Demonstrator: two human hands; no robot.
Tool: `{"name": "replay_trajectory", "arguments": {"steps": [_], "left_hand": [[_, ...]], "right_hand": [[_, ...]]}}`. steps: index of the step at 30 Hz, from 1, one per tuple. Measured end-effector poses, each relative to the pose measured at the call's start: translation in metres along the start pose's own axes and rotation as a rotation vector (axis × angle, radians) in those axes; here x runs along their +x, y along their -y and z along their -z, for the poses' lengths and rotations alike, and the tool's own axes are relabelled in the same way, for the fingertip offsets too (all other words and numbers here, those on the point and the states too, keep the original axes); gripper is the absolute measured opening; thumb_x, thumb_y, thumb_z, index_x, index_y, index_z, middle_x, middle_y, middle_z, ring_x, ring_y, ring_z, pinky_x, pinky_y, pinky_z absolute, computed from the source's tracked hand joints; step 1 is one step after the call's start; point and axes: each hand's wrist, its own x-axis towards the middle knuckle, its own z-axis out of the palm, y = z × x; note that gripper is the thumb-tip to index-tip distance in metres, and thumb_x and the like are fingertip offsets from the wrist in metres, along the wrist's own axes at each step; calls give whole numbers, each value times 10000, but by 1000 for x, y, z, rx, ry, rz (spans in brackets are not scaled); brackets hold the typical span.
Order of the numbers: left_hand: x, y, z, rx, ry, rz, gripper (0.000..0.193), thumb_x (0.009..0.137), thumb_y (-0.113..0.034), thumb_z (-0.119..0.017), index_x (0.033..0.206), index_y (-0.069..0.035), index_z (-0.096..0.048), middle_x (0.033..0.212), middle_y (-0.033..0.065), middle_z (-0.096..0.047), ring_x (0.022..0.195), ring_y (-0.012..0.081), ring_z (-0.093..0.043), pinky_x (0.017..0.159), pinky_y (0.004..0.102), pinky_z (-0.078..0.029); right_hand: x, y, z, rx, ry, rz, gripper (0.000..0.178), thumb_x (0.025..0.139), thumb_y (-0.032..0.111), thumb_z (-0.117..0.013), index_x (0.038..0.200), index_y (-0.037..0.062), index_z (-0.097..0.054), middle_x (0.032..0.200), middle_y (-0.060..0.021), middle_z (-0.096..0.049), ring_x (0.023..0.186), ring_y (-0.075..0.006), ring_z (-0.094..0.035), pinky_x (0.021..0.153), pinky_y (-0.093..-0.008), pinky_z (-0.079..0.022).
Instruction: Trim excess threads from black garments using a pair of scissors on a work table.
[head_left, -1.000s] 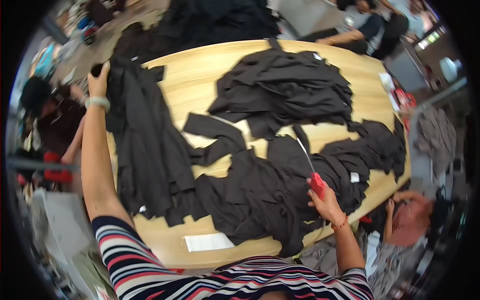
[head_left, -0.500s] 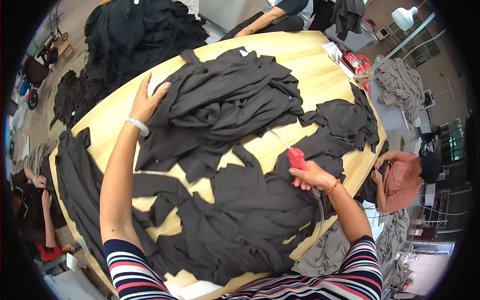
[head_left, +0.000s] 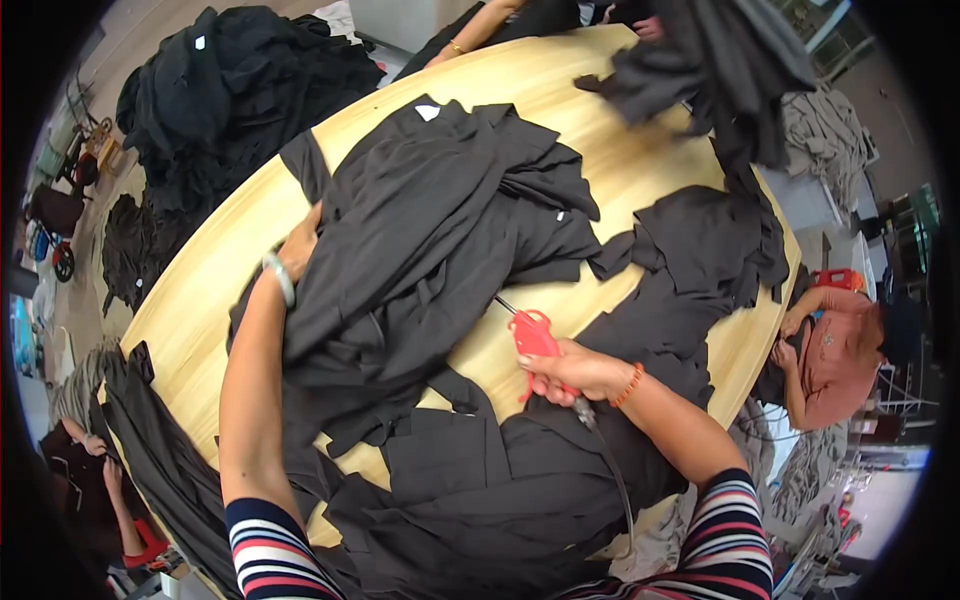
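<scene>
Dark cloth (head_left: 710, 75) is now swinging over the bench (head_left: 550, 75), far R, hiding more wood; my L hand (head_left: 298, 247) is touching the dark garment pile (head_left: 420, 215), ctr-L, can't tell if gripping; R hand (head_left: 578, 371) is holding the red air gun (head_left: 532, 335).

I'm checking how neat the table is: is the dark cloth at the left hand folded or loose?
Loose: the dark cloth at the left hand lies rumpled in uneven creases, with irregular ends spread over the table.

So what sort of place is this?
Probably a garment workshop: dark garments lie heaped on the pale table, another dark heap lies beyond, and the right hand holds a red hand tool.
</scene>
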Motion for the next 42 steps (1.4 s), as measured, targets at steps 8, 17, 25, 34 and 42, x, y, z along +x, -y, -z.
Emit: {"name": "replay_trajectory", "arguments": {"steps": [8,17,25,34,42], "left_hand": [[-183,114,-83,-915,134,178,593,958,-288,-564,1415,42,-379,1455,128,-415,1300,199,-424,1122,347,-309],[-234,-38,15,-469,502,152,597,929,-337,-590,1346,65,-444,1383,162,-477,1272,231,-455,1091,361,-345],[-379,-167,27,-96,696,41,614,901,-386,-616,1276,88,-509,1311,196,-539,1243,263,-486,1060,375,-381],[-249,-236,-222,679,386,25,1023,752,-694,-625,1473,-37,-316,1357,310,-466,1304,380,-442,1088,415,-351],[-289,-185,-207,356,88,131,813,801,-688,-575,1355,-93,-526,1286,254,-563,1222,366,-528,1023,404,-412]], "right_hand": [[-25,-6,-85,113,156,33,193,941,165,-489,866,-13,-492,674,-85,-568,433,-111,-491,356,-261,-416],[-149,0,-143,-53,201,340,155,932,128,-439,929,-21,-482,703,-86,-588,478,-127,-565,399,-266,-481],[-334,-52,-148,46,-37,550,182,916,125,-517,861,-30,-594,666,-71,-619,461,-118,-587,384,-233,-469],[-307,-286,-91,-88,-490,-44,216,946,203,-542,914,-10,-547,629,-75,-589,420,-134,-541,361,-286,-424],[-357,-313,-88,-536,-663,68,219,916,163,-545,1015,-32,-561,694,-212,-618,552,-319,-638,552,-421,-500]]}}
